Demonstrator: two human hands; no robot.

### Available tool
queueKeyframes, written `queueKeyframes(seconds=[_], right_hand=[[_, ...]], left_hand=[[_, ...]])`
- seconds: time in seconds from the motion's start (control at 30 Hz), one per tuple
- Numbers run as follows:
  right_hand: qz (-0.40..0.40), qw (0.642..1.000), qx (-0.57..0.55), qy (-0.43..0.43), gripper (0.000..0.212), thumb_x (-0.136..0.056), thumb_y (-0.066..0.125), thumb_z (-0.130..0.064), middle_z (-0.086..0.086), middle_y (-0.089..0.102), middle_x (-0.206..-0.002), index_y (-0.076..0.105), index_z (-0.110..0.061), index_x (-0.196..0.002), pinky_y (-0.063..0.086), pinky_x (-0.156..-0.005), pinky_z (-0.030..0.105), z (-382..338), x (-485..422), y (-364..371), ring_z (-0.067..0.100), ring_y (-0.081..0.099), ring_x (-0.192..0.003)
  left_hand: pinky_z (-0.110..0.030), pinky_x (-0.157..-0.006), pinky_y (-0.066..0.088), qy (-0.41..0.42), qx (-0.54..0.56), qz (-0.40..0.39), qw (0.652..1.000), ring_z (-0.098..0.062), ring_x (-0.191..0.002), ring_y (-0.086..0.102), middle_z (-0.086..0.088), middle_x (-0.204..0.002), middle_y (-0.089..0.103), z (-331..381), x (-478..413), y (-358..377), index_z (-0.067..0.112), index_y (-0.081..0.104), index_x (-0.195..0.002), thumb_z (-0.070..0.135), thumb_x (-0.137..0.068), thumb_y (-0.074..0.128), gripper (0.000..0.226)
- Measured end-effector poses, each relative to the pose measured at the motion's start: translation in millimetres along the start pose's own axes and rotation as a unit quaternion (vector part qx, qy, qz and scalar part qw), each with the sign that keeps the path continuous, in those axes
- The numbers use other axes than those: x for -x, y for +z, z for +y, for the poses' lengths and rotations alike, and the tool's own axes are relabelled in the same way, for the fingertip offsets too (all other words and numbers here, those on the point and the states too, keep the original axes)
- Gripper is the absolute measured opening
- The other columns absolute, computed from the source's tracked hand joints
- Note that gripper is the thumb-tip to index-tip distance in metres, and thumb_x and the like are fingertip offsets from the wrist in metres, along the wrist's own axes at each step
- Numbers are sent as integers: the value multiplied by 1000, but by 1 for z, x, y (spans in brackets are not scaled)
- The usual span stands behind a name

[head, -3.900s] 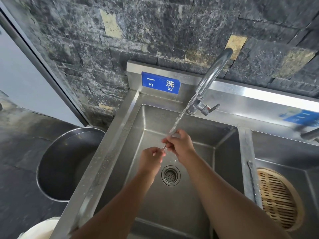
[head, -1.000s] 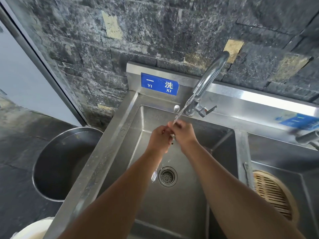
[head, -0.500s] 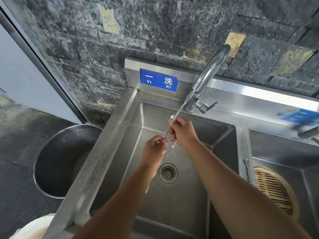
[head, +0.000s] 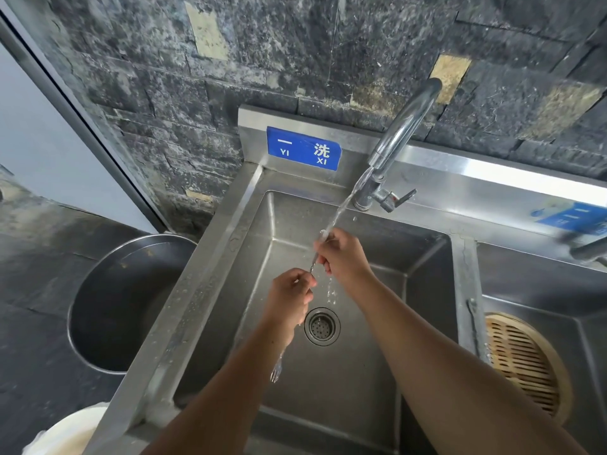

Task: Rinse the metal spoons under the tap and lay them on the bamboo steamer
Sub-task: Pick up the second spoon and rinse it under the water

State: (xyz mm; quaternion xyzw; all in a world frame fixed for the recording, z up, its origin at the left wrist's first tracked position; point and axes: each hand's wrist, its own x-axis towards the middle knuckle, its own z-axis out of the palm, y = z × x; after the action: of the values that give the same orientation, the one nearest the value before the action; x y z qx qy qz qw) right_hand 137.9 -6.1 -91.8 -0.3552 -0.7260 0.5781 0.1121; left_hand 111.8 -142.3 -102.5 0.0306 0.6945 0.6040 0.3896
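Two hands grasp one metal spoon under the tap stream: right hand near the bowl, left hand on the handle. Thin, stiff, wet, likely slippery; pinch the handle.

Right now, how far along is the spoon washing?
Midway at best. Both hands, left hand and right hand, hold a spoon in the water running from the tap over the sink. Another utensil hangs below the left hand. The bamboo steamer in the next basin shows no spoons on its visible part, so laying them there is left.
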Motion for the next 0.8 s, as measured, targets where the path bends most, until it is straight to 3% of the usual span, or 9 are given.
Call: queueKeyframes(seconds=[0.1, 0.27, 0.37, 0.47, 0.6, 0.67, 0.73, 0.8], right_hand=[[13, 1000, 4, -6, 30, -99, 56, -17, -3, 60, -49, 58, -13, -69, 43, -46, 26, -3, -1, -2, 10, 47, -40], [53, 998, -36, 20, 43, -104, 48, -26, -2, 59, -47, 62, -12, -66, 41, -41, 25, 6, 10, -4, 12, 48, -38], [50, 998, -30, 32, 32, -98, 59, -20, -3, 61, -52, 64, -13, -68, 44, -46, 26, 22, 20, -18, 10, 52, -41], [55, 997, 25, 40, 24, -92, 67, -19, -4, 64, -51, 62, -19, -68, 45, -47, 25, 43, 32, -44, 7, 53, -40], [86, 992, 55, 69, 21, -90, 64, -16, -1, 65, -54, 63, -17, -69, 45, -48, 29, 75, 52, -91, 12, 52, -40], [102, 989, 65, 86, 27, -90, 63, -14, -1, 64, -53, 60, -18, -64, 45, -48, 30, 89, 61, -119, 15, 52, -40], [114, 985, 77, 100, 29, -91, 63, -15, -1, 63, -53, 59, -18, -63, 45, -46, 29, 100, 69, -148, 16, 54, -41], [112, 984, 82, 110, 27, -94, 61, -14, 1, 65, -55, 60, -15, -68, 47, -44, 28, 110, 75, -177, 16, 58, -43]], left_hand=[[-18, -41, 15, 10, 1, -7, 1000, -10, -40, 23, -1, -53, 37, 1, 1, 1, 9, 59, -79, 8, -98, 46, 23], [-16, -37, 17, -3, 1, -13, 1000, -7, -37, 25, 2, -52, 39, -1, 0, 13, 8, 61, -82, 8, -97, 45, 22], [-15, -38, 16, -15, 15, -15, 1000, -7, -36, 24, 1, -50, 40, -7, 2, 33, 9, 65, -79, 5, -94, 46, 24], [-17, -41, 15, -28, 7, -24, 999, -9, -36, 25, 1, -48, 42, -14, 6, 63, 16, 66, -64, 6, -90, 50, 33], [-16, -40, 19, -52, -31, -70, 996, -9, -34, 30, -3, -54, 46, -27, 15, 110, 9, 64, -72, 3, -93, 43, 30], [-18, -39, 24, -46, -54, -102, 992, -10, -39, 35, -4, -60, 48, -35, 23, 135, 9, 68, -78, 1, -95, 41, 32], [-22, -38, 41, -32, -86, -124, 988, -9, -46, 43, -5, -68, 53, -44, 31, 160, 6, 72, -95, 3, -98, 43, 29], [-30, -53, 59, -27, -108, -152, 982, -11, -56, 51, -8, -76, 55, -51, 35, 184, 4, 71, -109, 1, -98, 43, 30]])
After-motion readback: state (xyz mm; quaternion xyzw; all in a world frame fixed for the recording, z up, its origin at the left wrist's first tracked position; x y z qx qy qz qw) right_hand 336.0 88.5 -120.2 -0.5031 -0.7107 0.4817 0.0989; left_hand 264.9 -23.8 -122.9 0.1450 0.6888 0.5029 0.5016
